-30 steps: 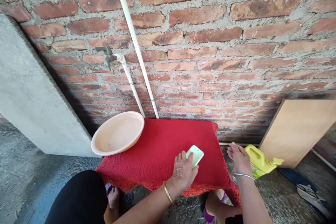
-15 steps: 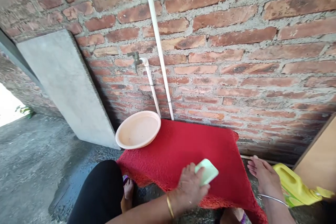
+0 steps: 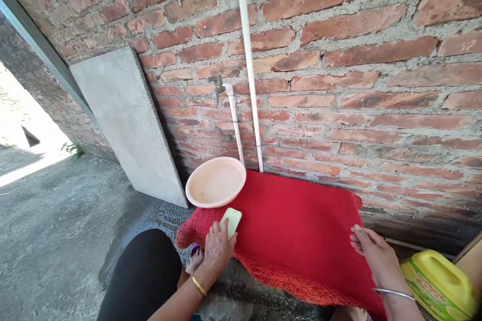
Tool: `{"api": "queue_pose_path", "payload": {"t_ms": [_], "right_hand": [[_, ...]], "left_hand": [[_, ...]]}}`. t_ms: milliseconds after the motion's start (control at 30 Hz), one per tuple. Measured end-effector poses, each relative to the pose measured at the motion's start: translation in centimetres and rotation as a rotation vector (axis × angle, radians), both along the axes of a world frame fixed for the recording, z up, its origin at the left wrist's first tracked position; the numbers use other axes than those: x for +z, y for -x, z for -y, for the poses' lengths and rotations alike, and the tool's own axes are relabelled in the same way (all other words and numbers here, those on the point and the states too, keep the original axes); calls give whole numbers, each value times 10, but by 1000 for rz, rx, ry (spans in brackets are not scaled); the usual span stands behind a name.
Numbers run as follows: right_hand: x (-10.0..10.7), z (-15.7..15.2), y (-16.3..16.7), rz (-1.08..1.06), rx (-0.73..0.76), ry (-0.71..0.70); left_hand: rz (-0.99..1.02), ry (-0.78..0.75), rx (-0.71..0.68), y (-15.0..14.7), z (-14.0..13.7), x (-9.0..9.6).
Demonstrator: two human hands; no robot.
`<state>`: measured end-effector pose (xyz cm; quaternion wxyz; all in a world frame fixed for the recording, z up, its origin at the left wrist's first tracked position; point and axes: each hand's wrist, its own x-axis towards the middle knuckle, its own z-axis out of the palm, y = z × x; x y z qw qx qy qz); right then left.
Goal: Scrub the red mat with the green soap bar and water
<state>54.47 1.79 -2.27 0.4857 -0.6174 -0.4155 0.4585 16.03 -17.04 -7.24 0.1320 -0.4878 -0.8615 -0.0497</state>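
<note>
My left hand point(image 3: 217, 250), with a gold bangle at the wrist, is closed around a pale green, flat block with rounded corners point(image 3: 232, 220). Whether it is a soap bar or a brush back, I cannot tell. The block rests against the left front part of a red cloth point(image 3: 297, 225), spread over a low support that it hides. Over the cloth's right edge is my right hand point(image 3: 372, 248), wearing a silver bangle. Its fingers are loosely curled and a little apart, with nothing visible in them. A pale pink basin point(image 3: 241, 180) stands at the cloth's back left corner.
A brick wall point(image 3: 320, 90) rises behind, with a tap point(image 3: 217, 86) and a tall white pipe point(image 3: 249, 60) in front of it. A grey slab point(image 3: 128, 120) leans at left. Beside my right wrist lies a yellow jug point(image 3: 439, 281). The concrete floor point(image 3: 75, 220) is partly wet.
My left hand has carried the pale green block leftward across the cloth, closer to the basin. My right hand has shifted slightly left onto the cloth's edge. The view has swung a little left.
</note>
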Motion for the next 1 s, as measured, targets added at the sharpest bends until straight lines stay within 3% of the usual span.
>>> {"api": "queue_pose_path", "payload": {"t_ms": [233, 300, 467, 533, 600, 667, 833, 900, 1000], "right_hand": [[-4, -4, 4, -22, 22, 95], [-4, -3, 6, -17, 32, 110], [2, 1, 12, 34, 106, 126], [4, 1, 14, 64, 141, 131], [6, 1, 15, 97, 169, 138], [6, 1, 16, 128, 196, 140], [2, 2, 15, 164, 226, 145], [2, 3, 14, 159, 222, 146], [6, 6, 15, 150, 219, 136]], "left_hand": [[221, 100, -345, -91, 2, -25], [271, 120, -362, -90, 5, -20], [271, 78, -91, -34, 7, 10], [239, 59, -38, -20, 6, 14], [222, 61, -47, -27, 5, 9], [239, 89, -108, -52, 4, -1], [471, 274, -425, -128, 6, -13], [526, 282, -479, -134, 5, -5], [468, 209, -342, -107, -4, 16]]}}
